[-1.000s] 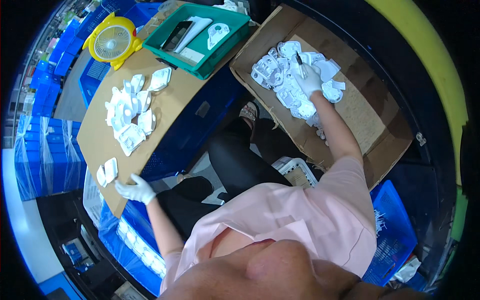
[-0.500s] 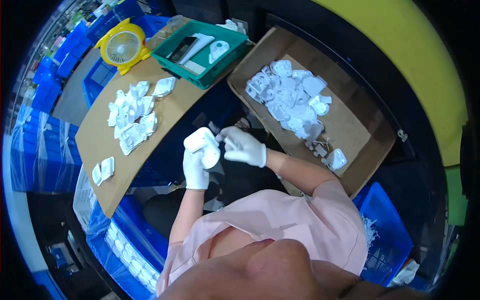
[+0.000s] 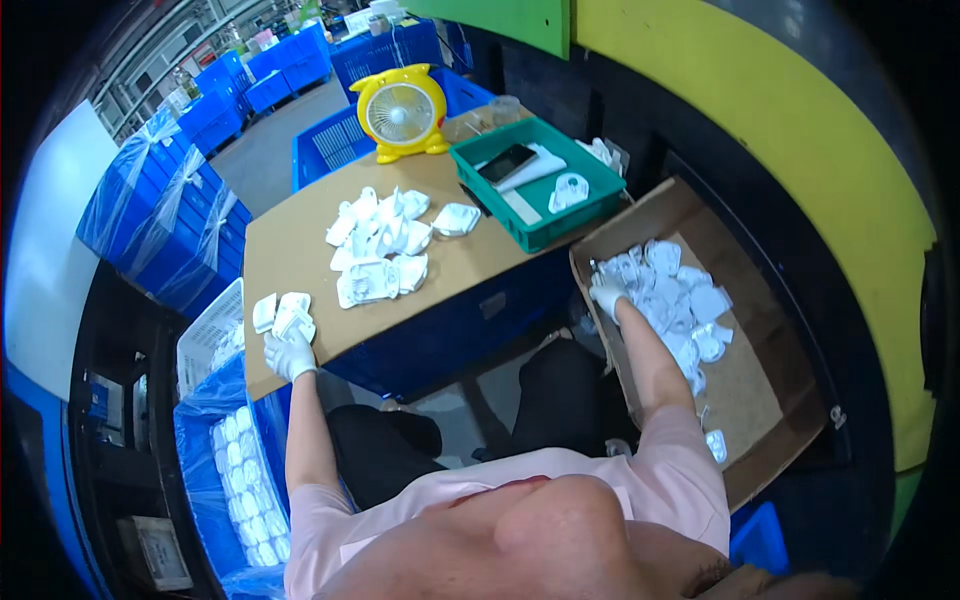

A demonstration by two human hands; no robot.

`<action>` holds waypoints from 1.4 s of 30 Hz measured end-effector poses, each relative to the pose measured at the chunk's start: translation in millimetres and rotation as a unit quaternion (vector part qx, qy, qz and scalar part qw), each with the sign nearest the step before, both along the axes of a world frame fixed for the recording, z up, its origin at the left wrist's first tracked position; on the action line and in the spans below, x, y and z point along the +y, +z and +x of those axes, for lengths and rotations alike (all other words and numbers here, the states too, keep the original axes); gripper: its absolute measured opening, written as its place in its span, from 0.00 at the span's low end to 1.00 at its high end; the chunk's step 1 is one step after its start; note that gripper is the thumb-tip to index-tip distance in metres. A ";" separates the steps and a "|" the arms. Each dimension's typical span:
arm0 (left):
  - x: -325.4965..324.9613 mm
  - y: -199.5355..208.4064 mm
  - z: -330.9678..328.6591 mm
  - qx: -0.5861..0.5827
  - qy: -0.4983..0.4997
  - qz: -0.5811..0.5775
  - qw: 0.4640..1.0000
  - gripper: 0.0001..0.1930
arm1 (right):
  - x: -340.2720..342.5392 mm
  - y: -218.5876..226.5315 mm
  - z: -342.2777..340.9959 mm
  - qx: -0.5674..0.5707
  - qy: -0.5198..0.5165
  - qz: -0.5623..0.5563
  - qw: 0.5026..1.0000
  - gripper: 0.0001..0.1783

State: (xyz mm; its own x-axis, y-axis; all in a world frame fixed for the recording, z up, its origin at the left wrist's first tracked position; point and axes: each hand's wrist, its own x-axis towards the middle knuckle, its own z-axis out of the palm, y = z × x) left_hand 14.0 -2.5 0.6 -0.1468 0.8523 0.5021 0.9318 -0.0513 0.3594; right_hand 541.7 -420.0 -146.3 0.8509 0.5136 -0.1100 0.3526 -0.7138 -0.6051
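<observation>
Nearest the camera, the person's pink-sleeved arms reach out to either side from a seated pose. The left hand, in a white glove, rests at the near left edge of the bench, a brown cardboard-topped surface, with its fingers curled down just beside a small stack of white plastic parts; whether they actually grip a piece cannot be told from here. Below that hand, to the left of the person's knee, a clear-lined blue bin holds rows of the same white parts. The right hand, also gloved, reaches into the open cardboard box standing to the right of the bench, its fingers bent down onto the loose white parts heaped at the box's far end; they look closed over one, though the grip itself is hidden. Farther up the bench lies a larger pile of white parts, spread near its middle. Beyond it, at the bench's right far corner, a green tray holds a dark phone and a few white pieces. A yellow desk fan stands at the far edge, with blue crates stacked on the floor behind.
</observation>
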 end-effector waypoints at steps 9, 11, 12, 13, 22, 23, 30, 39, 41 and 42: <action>-3.9 0.9 8.2 0.002 0.015 -0.013 1.000 0.36 | -12.7 63.5 -37.5 -0.073 0.008 -0.139 0.988 0.34; -6.5 0.5 13.5 -0.042 -0.056 0.013 0.997 0.36 | -32.2 40.9 -34.8 -0.183 -0.030 -0.028 0.982 0.35; -5.3 -7.7 0.8 -0.042 -0.042 0.012 0.998 0.36 | -30.1 62.9 -49.4 -0.138 -0.063 0.033 0.988 0.35; -2.3 -19.1 -6.2 -0.052 -0.078 0.093 0.991 0.37 | -33.4 79.0 -59.8 -0.093 -0.104 0.092 0.986 0.35; -113.4 -22.4 10.9 -0.207 -0.200 0.113 0.951 0.34 | -110.1 110.0 -118.9 0.265 -0.285 0.445 0.806 0.11; -140.2 -18.8 19.1 -0.195 -0.253 0.085 0.944 0.35 | -112.7 121.7 -137.7 0.264 -0.284 0.439 0.811 0.11; -288.9 59.8 46.1 -0.119 -0.683 -0.004 0.721 0.51 | -67.4 266.3 -314.9 0.407 0.131 0.298 0.853 0.32; -294.6 67.9 2.7 -0.358 -0.657 -0.304 0.590 0.43 | -30.1 282.7 -371.4 0.588 0.282 0.334 0.681 0.39; -290.8 71.6 -11.3 -0.571 -0.539 -0.440 0.437 0.39 | -26.8 277.8 -373.0 0.514 0.291 0.354 0.725 0.38; -290.8 77.2 -19.5 -0.626 -0.532 -0.414 0.391 0.40 | -28.3 286.7 -378.5 0.475 0.284 0.330 0.765 0.36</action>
